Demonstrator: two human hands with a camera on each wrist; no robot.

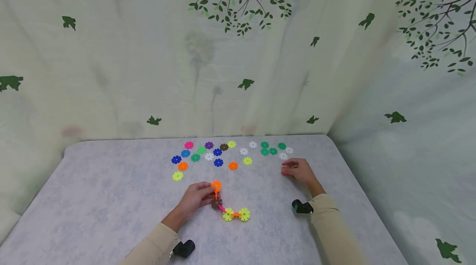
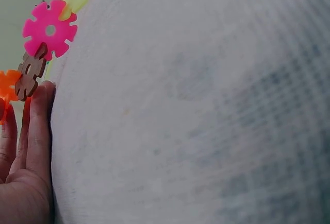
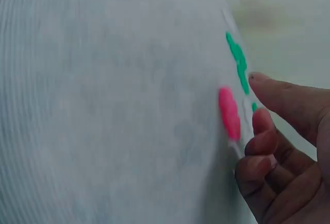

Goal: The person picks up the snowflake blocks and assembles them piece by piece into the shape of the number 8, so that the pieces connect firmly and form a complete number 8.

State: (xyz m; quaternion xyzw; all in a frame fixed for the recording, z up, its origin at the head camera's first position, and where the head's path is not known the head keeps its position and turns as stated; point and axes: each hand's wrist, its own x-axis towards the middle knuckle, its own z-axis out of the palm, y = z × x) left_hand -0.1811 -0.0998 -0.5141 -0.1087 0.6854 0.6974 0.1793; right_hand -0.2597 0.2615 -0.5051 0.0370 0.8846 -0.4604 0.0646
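My left hand pinches the end of a chain of slotted flower-shaped plastic discs, at its orange discs. From there the chain runs through a brown disc and a pink disc to two yellow discs with an orange one between them. Over on the right, my right hand hovers low at a loose pink disc lying on the table. Its thumb stands apart from the bent fingers, and the pink disc lies just beyond the fingertips in the right wrist view.
Loose discs lie across the back of the grey table, among them green, white, blue, orange and yellow. A leaf-patterned cloth wall rises behind and at the right.
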